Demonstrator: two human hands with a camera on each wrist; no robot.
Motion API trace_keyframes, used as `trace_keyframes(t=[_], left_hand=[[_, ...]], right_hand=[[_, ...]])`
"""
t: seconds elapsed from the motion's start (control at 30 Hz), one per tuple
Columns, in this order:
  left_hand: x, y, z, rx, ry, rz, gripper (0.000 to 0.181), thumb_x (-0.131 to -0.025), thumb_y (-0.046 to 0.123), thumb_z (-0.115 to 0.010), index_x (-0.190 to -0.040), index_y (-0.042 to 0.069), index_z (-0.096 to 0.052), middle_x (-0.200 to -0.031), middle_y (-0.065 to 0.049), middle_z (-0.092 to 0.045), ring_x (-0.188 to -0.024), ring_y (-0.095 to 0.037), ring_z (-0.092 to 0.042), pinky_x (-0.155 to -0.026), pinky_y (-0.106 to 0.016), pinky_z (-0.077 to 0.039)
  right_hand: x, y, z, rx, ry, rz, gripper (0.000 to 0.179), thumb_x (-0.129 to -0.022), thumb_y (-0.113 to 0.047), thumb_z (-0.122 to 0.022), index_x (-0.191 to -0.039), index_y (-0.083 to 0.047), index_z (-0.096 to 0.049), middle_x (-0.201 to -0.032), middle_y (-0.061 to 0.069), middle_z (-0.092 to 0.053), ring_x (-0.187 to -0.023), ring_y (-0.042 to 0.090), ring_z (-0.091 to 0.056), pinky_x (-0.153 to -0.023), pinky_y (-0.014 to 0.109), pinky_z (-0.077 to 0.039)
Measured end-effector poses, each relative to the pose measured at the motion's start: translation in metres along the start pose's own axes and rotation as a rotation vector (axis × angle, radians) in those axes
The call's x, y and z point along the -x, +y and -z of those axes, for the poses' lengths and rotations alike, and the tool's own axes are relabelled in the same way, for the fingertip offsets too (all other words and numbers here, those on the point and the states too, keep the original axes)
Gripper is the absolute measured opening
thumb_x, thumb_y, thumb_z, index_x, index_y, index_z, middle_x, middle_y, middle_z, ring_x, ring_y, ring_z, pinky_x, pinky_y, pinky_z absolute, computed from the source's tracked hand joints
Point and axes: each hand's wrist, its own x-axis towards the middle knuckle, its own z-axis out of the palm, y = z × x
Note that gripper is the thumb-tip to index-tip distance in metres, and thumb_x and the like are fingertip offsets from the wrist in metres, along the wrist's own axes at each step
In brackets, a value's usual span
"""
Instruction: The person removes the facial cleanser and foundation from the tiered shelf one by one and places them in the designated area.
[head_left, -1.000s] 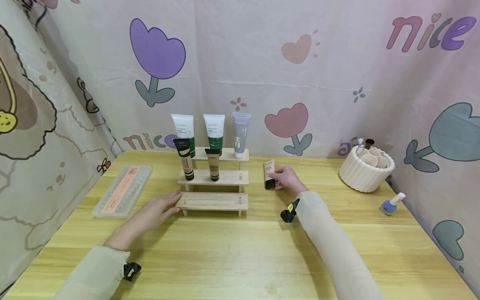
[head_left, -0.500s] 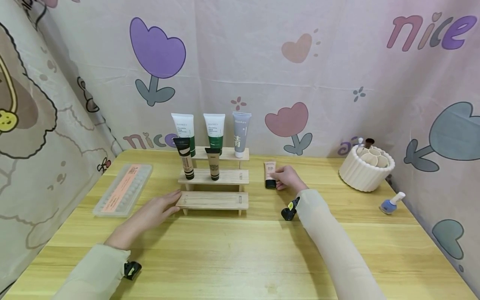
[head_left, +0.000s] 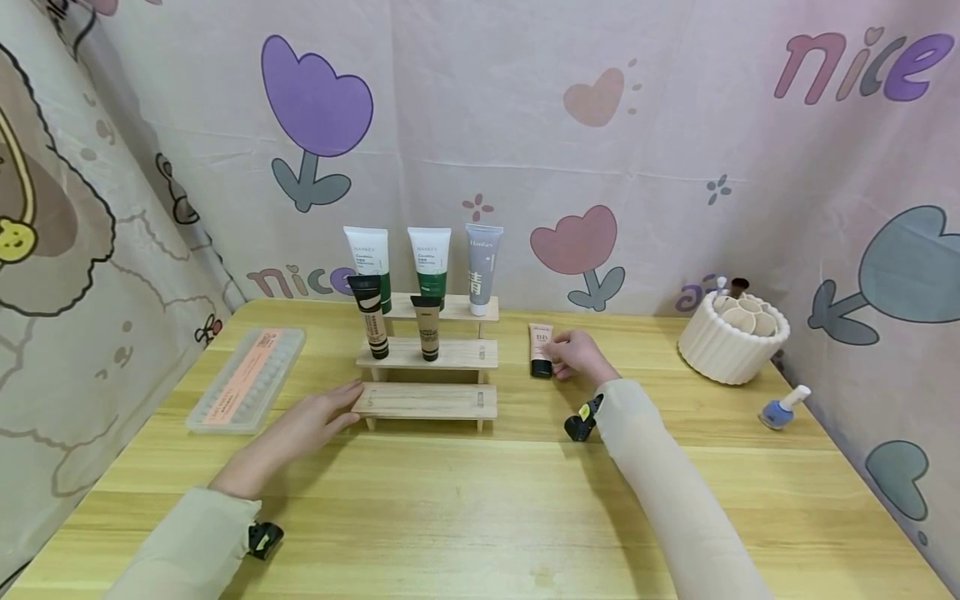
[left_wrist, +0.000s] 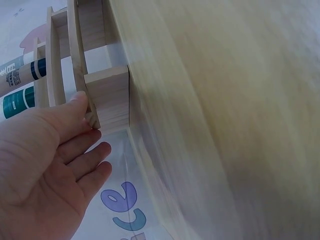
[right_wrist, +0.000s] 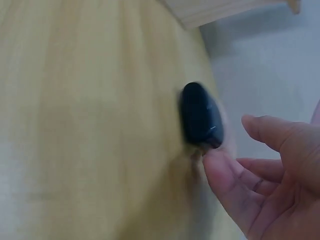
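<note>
My left hand (head_left: 326,412) holds the left end of the bottom step of a three-step wooden display stand (head_left: 423,402). In the left wrist view its thumb (left_wrist: 77,102) lies on the step and the index finger is at the step's end. A small pink BB cream tube (head_left: 540,337) with a black cap (right_wrist: 197,115) lies flat on the table right of the stand. My right hand (head_left: 581,357) has its fingertips at the tube's right side. In the right wrist view, a fingertip (right_wrist: 217,162) meets the tube near its cap and another digit hovers close over it.
White-green tubes (head_left: 430,254) and a lilac tube (head_left: 482,267) stand on the top step, two black-capped beige tubes (head_left: 426,329) on the middle one. A clear plastic case (head_left: 243,383) lies left. A white brush holder (head_left: 731,350) and blue nail polish (head_left: 777,412) stand right.
The BB cream tube has turned slightly and now lies straighter, cap toward me. My right hand has shifted only a little with it. The left hand stays at the stand.
</note>
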Motion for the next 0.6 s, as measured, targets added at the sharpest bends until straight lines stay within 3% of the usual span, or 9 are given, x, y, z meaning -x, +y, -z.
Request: trace_keyframes(t=[0.1, 0.27, 0.6], left_hand=[[0.0, 0.001, 0.0, 0.004, 0.0, -0.005, 0.046, -0.091, 0.013, -0.059, -0.129, -0.01, -0.046, -0.134, -0.026, -0.04, -0.115, -0.045, -0.044, -0.094, -0.055, -0.038], [0.0, 0.0, -0.001, 0.001, -0.001, -0.003, 0.046, -0.09, 0.012, -0.059, -0.129, -0.009, -0.046, -0.134, -0.027, -0.04, -0.115, -0.045, -0.044, -0.094, -0.054, -0.038], [0.0, -0.003, -0.003, 0.001, -0.006, 0.002, 0.047, -0.09, 0.012, -0.059, -0.129, -0.009, -0.045, -0.134, -0.026, -0.04, -0.116, -0.045, -0.043, -0.095, -0.054, -0.038]], right_hand=[[0.003, -0.009, 0.002, 0.026, 0.038, 0.041, 0.044, -0.092, -0.015, -0.057, -0.126, 0.009, -0.044, -0.086, 0.017, -0.057, -0.057, 0.017, -0.058, -0.057, 0.031, -0.056], [0.01, -0.034, 0.006, 0.075, 0.068, 0.188, 0.047, -0.092, -0.017, -0.057, -0.128, 0.009, -0.044, -0.1, 0.025, -0.057, -0.067, 0.03, -0.063, -0.062, 0.038, -0.057], [0.044, -0.092, -0.012, 0.046, 0.016, 0.419, 0.039, -0.089, -0.019, -0.063, -0.122, 0.0, -0.054, -0.088, 0.016, -0.059, -0.066, 0.03, -0.061, -0.058, 0.037, -0.057]])
